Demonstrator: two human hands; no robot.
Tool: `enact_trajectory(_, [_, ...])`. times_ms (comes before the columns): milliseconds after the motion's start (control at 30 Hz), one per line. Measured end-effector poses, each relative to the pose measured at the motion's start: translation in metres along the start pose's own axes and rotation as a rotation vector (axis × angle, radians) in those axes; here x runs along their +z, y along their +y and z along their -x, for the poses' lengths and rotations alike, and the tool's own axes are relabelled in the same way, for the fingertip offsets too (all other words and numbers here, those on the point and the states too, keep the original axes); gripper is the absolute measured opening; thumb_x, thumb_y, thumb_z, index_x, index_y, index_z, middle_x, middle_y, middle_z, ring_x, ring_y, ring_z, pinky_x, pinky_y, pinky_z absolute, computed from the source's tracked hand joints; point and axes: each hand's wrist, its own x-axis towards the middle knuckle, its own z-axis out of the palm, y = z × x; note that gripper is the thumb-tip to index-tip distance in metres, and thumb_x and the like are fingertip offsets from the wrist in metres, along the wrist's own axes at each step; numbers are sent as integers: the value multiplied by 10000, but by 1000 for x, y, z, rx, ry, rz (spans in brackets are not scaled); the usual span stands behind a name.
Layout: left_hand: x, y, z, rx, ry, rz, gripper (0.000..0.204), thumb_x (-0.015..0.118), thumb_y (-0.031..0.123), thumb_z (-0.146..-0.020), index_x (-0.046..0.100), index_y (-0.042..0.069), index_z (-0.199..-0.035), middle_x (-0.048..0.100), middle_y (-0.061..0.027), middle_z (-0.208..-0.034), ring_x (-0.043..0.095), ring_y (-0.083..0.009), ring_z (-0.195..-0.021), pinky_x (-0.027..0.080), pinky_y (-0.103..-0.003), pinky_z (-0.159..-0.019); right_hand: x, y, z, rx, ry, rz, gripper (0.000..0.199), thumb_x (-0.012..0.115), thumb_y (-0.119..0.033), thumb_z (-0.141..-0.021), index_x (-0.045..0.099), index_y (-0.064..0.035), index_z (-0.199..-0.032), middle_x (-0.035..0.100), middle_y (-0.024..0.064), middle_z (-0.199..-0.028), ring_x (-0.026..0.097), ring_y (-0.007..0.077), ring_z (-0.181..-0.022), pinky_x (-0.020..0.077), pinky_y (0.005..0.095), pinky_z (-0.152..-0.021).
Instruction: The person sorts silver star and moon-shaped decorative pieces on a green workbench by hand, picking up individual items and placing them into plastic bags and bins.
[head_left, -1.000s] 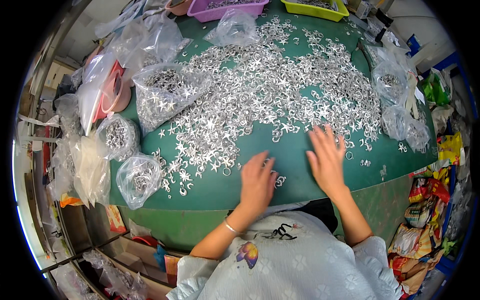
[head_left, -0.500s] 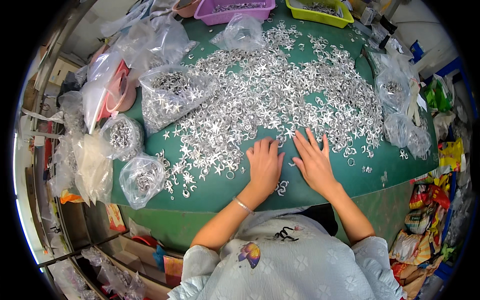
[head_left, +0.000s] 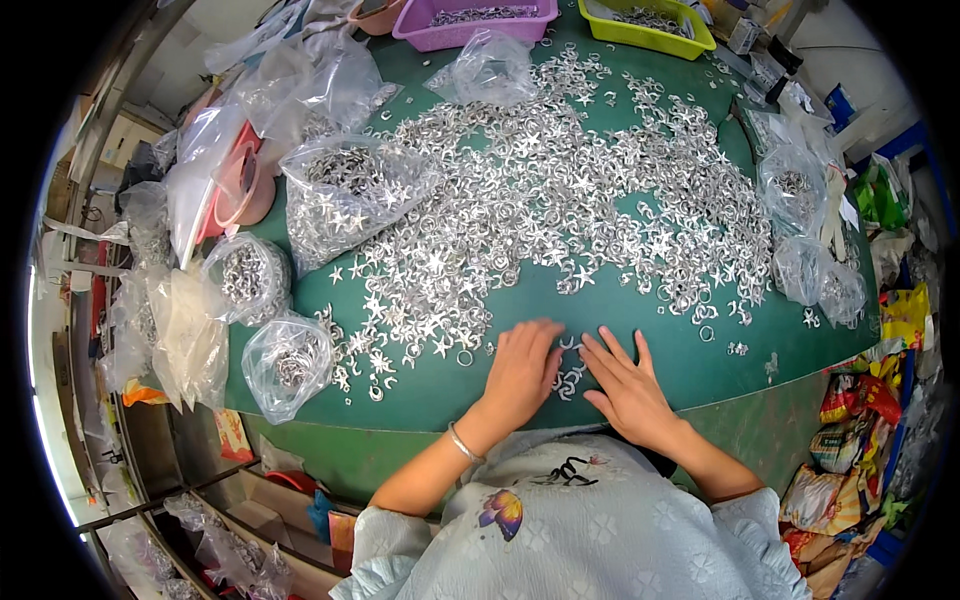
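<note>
Counter: one broad, green, smooth-topped counter [head_left: 430,393]; we see no raised lip along its near edge, so pieces drawn too far inward could drop off.
Spread: one wide drift of silver-coloured, metallic-looking stars, crescents and rings [head_left: 540,190], across the counter's middle; shapes lie mixed and overlapping, so we judge a wrong one could come away with its neighbour.
Large bag: one bulky clear plastic bag of silver-coloured pieces [head_left: 345,205], at the spread's left side; a nudge could spill it if its mouth is loose.
Small bag: one rounded clear plastic bag of silver-coloured pieces [head_left: 288,365], near the front left edge; a passing forearm could drag it over.
Right hand: one bare right hand [head_left: 632,395], palm down, fingers parted, thumb out; pieces could slip through the gaps.
Left hand: one bare left hand [head_left: 520,370], fingers loosely bent, tips blurred; we cannot tell whether it holds anything.
Cluster: a few small silver-coloured curved pieces [head_left: 569,385], on the counter between the hands; either hand, being so near, could scatter them.
Ring: one round silver-coloured ring [head_left: 464,357], just beside the spread's front margin; a sideways brush could carry it off unnoticed.
</note>
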Motion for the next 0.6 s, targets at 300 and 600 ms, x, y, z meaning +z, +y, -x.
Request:
enact_trajectory(300, [26, -15, -42, 41, 153, -245, 179, 657, 42, -785, 627, 61, -961, 549, -77, -1026, 514, -259, -931, 381, -372, -768, -22, 45, -74, 47, 366, 314, 367, 599, -118, -862, 580, -70, -1225, 423, 102, -1402, 278, 365, -1369, 179, 612, -1066])
enact_trajectory(600, [5, -19, -8, 38, 92, -51, 139, 639, -10, -779, 599, 30, -907, 564, -88, -988, 539, -267, -876, 400, -365, -721, -31, 40, -56, 95, 318, 348, 504, 664, -251, -833, 530, -62, -1281, 373, 126, -1437, 254, 357, -1380, 186, 590, -1081])
